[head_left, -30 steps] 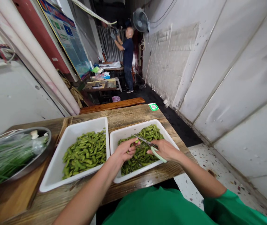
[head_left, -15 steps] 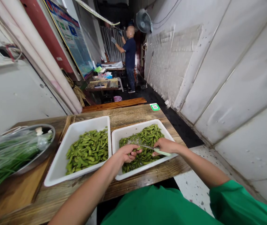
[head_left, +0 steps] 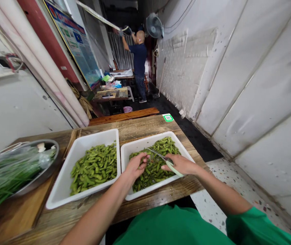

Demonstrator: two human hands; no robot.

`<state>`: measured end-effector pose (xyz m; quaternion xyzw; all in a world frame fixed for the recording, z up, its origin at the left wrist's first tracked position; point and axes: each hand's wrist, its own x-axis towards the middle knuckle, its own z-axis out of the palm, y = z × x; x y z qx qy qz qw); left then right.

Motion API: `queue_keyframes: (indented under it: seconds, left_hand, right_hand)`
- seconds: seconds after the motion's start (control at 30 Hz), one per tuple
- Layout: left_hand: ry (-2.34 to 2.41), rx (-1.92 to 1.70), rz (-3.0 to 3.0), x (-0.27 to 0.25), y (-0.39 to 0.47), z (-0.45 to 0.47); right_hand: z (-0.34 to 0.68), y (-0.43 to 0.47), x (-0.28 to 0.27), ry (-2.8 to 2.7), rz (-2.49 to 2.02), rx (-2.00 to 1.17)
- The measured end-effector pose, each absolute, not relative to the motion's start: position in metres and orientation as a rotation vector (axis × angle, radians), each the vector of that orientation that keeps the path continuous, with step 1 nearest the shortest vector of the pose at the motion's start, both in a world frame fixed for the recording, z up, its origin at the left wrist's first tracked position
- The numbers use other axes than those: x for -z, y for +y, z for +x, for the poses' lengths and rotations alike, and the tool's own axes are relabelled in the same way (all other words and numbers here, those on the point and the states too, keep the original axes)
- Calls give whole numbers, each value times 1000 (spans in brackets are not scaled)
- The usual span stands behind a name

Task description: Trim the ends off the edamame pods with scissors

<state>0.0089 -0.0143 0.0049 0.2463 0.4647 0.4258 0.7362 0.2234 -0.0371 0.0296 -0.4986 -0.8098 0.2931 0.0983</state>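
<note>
We see the right hand (head_left: 179, 164) grasping the scissors (head_left: 158, 154), whose thin metal blades point over the pods (head_left: 167, 145) and whose pale green handle looks smooth. The left hand (head_left: 135, 165) is near the tips, its fingers bent; we cannot tell whether it pinches a pod. Both hands are above the right tray (head_left: 140, 144), a white rectangle with rounded corners, where the pods lie green, plump, curved and wet-looking. Just beside it, the left tray (head_left: 64, 182) carries a second heap of pods (head_left: 94, 166). Under both we find the streaked wooden table (head_left: 142, 125). At left, a round metal bowl (head_left: 56, 153) holds green stems (head_left: 3, 187) in clear plastic (head_left: 43, 160).
</note>
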Motion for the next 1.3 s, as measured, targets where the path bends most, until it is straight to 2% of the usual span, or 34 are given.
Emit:
queue_keyframes:
  seconds: [0.57, 1.3]
  left_hand:
    - [1072, -1070, 640, -9, -28, 21]
    - [1086, -981, 563, -8, -35, 27]
  right_hand:
    - [215, -42, -27, -2312, -1434, -846]
    - [223, -32, -31, -2362, -1292, -1045]
